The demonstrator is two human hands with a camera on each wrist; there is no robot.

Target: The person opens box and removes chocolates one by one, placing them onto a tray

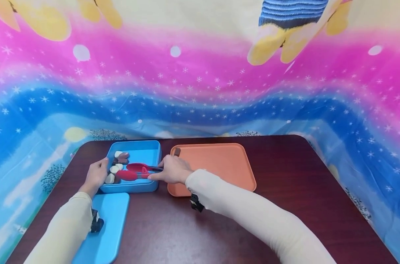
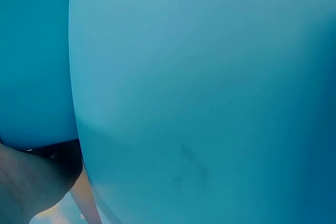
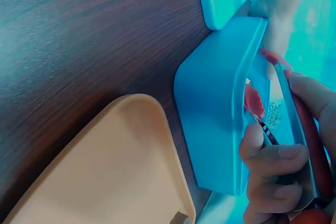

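My right hand (image 1: 175, 169) holds a pair of red-tipped tongs (image 1: 128, 175) over the inside of a blue box (image 1: 130, 188). The tong heads are spread apart, with small white and brown pieces (image 1: 114, 169) beside and under them along the box's left side. My left hand (image 1: 97, 174) grips the box's left wall near the rim. In the right wrist view the fingers curl round the tong handles (image 3: 304, 129), with one red head (image 3: 253, 99) just past the box's near wall. Blue surfaces (image 2: 199, 77) fill most of the left wrist view.
To the right of the box lies an orange tray (image 1: 216, 165) with one brown piece (image 1: 177, 151) in its far left corner. A blue lid (image 1: 112, 223) lies in front of the box, under my left forearm. A patterned cloth (image 1: 200, 80) hangs behind the dark wooden table (image 1: 286, 176).
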